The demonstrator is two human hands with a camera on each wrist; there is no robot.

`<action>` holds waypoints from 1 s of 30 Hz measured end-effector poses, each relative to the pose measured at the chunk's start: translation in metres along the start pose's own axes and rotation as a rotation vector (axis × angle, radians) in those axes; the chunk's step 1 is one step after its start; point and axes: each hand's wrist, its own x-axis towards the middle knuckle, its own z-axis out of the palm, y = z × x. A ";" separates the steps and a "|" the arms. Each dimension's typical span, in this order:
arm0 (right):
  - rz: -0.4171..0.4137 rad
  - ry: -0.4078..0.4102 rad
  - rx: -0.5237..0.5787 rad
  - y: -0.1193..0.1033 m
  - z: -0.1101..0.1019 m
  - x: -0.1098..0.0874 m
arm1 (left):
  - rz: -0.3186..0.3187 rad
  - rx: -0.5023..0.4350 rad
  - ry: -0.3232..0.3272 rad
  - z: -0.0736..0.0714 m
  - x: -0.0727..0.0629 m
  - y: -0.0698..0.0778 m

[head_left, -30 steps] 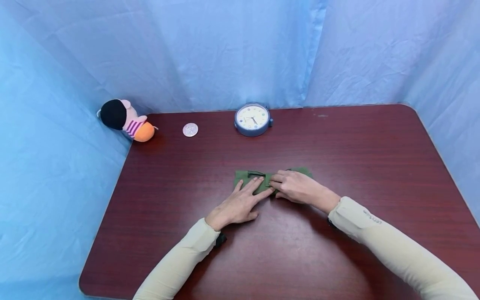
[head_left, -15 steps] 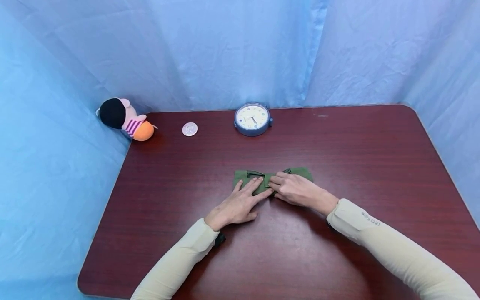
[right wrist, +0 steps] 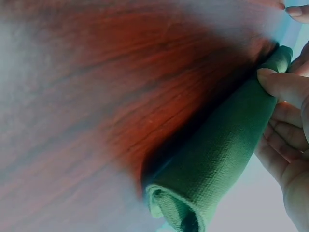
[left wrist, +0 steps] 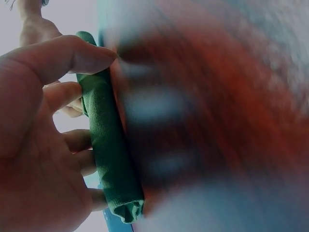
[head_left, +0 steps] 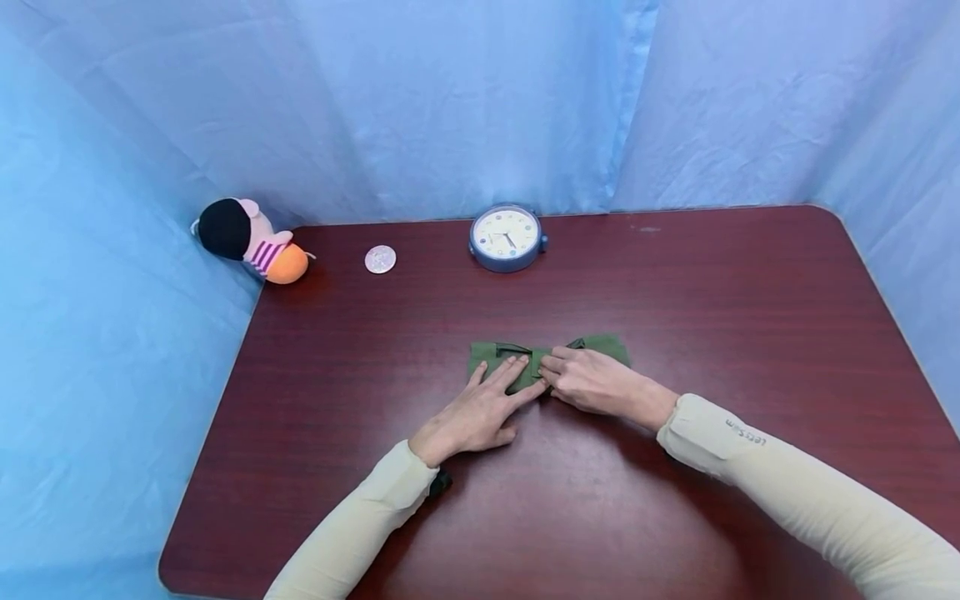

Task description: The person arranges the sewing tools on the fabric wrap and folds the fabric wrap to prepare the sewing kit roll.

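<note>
A folded green cloth [head_left: 611,347] lies across the middle of the table, with dark strips showing along its far side and a narrow flap at its centre. My left hand [head_left: 468,414] rests on its left part, fingers spread and straight. From the right, my right hand [head_left: 602,383] pinches the cloth near the central flap, thumb on the near side. Seen from the left wrist, the green cloth [left wrist: 110,145] forms a long roll beside my fingers. In the right wrist view, the thumb [right wrist: 284,84] presses the roll, whose near end shows rolled, hollow layers.
A blue round clock [head_left: 506,239] stands at the table's back edge. Left of it lies a silvery disc [head_left: 380,259], and a plush toy [head_left: 258,242] with a black top sits at the back left corner. Blue curtains [head_left: 465,108] hang around the brown table [head_left: 360,358].
My right hand has shifted very slightly toward me, uncovering a bit more of the dark strip on the cloth's right side. The left hand stays in place.
</note>
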 end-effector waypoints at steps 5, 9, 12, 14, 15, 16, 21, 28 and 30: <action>-0.018 0.006 0.028 0.001 0.000 0.001 | 0.003 0.016 0.001 0.001 0.000 0.001; -0.057 0.016 0.021 0.002 0.002 0.002 | -0.002 0.025 -0.006 0.002 0.000 0.002; -0.086 0.024 -0.009 0.002 0.003 0.003 | -0.002 0.032 -0.010 0.004 0.001 0.003; -0.095 0.024 -0.021 0.001 0.003 0.003 | -0.003 0.036 -0.012 0.004 0.002 0.002; -0.092 0.025 -0.023 0.001 0.003 0.002 | -0.003 0.036 -0.012 0.005 0.002 0.002; -0.086 0.026 -0.020 0.001 0.004 0.002 | -0.003 0.035 -0.013 0.005 0.002 0.002; -0.053 0.032 -0.016 -0.001 0.006 -0.001 | -0.004 0.038 -0.011 0.004 0.002 0.002; -0.045 0.058 -0.037 -0.001 0.008 -0.001 | -0.002 0.039 -0.010 0.001 0.002 0.001; -0.026 0.070 0.003 -0.001 0.010 0.000 | -0.005 0.028 -0.017 0.000 0.001 0.000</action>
